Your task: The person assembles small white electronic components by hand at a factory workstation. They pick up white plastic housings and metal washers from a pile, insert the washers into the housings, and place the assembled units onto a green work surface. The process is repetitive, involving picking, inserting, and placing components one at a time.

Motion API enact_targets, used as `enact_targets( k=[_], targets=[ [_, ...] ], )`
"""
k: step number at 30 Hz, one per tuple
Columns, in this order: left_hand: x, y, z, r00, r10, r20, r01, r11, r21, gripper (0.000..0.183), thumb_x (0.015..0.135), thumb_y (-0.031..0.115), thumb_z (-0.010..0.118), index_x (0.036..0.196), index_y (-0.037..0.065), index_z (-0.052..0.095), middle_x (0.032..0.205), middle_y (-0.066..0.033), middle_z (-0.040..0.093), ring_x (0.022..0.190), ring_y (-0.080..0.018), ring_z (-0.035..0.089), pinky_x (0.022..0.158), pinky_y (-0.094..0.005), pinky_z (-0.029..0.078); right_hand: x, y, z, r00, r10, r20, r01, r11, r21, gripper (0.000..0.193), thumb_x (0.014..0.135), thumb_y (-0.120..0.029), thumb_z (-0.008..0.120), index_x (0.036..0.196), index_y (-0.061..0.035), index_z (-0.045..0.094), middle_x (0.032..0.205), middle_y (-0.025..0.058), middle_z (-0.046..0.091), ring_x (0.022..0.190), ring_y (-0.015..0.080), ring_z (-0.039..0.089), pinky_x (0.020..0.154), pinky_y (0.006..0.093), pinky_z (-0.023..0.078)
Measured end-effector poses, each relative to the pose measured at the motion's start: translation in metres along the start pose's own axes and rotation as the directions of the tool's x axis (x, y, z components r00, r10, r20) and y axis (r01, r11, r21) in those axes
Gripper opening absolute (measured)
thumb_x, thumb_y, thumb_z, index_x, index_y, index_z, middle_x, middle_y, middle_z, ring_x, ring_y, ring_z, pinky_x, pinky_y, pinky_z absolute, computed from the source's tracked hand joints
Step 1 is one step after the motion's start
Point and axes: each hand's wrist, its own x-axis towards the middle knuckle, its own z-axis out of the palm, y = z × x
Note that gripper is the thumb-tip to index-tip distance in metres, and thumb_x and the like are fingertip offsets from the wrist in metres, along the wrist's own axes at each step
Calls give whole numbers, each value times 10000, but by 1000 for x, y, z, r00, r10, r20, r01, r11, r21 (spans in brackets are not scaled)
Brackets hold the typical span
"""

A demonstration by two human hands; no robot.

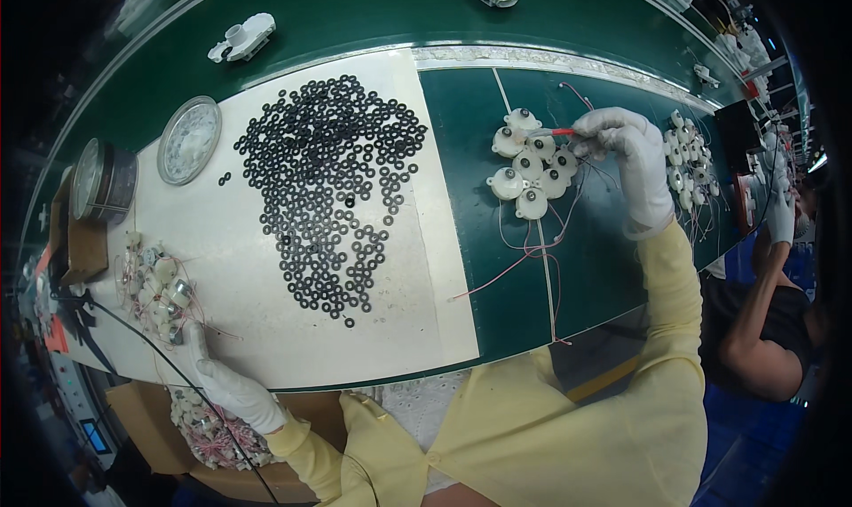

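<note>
My right hand (628, 157), in a white glove, pinches a slim red tool with a pale tip (561, 132). The tip reaches over a cluster of white round motors (529, 164) with black centres and thin pink and white wires, standing on the green table. At the left, my gloved left hand (232, 389) rests at the table's near edge. Its fingers stretch toward a heap of wired motors (158, 285), right beside the nearest ones; whether they touch is unclear. Many black rings (324, 174) lie spread on the white sheet (404, 285) between my hands.
A round dish of whitish paste (189, 141) and a round tub (105, 183) stand at the left. Below the edge sits a cardboard box (146, 427) of motors. More motors (690, 161) lie at the right, near a co-worker's arm (768, 312). White housings (244, 39) sit at the back.
</note>
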Motion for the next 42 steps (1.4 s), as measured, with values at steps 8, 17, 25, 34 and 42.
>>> enact_targets(
  k=[8,17,25,34,42],
  targets=[
    [0,8,2,999,-46,-7,46,999,-19,634,1156,397,272,1419,-110,546,1439,-253,588,1347,-344,545,1183,-442,371,-16,2,-22,997,-42,-64,41,999,-15,352,861,-54,463,1032,95,732,1015,191,772,784,185,712,719,260,511],
    [2,6,-1,1000,-14,-6,14,1000,22,702,1150,444,246,1403,-134,553,1436,-266,593,1365,-360,549,1200,-445,380,5,-10,11,999,-16,43,16,1000,-11,344,935,-88,481,1103,70,737,1029,141,776,801,131,691,709,234,497],
    [0,4,-1,998,-55,-7,55,999,-4,671,1150,418,254,1424,-129,533,1451,-250,586,1374,-351,543,1207,-444,376,-13,-9,-7,999,22,-28,-22,999,-24,343,905,-70,476,1065,90,734,1042,166,770,798,160,710,728,252,517],
    [2,5,-2,999,-52,9,52,999,11,676,1149,417,249,1430,-130,528,1465,-250,576,1391,-351,528,1215,-446,364,-26,-3,-19,998,4,-69,-6,999,-37,356,875,-53,457,1048,91,733,1037,176,770,821,192,736,722,266,521],
    [3,4,-2,999,-47,11,47,999,3,684,1146,429,254,1432,-127,530,1474,-250,571,1398,-349,524,1215,-441,363,-28,11,-20,998,6,-60,-6,1000,2,352,867,-44,454,1038,87,733,1041,169,770,815,187,735,699,257,513]
  ],
)
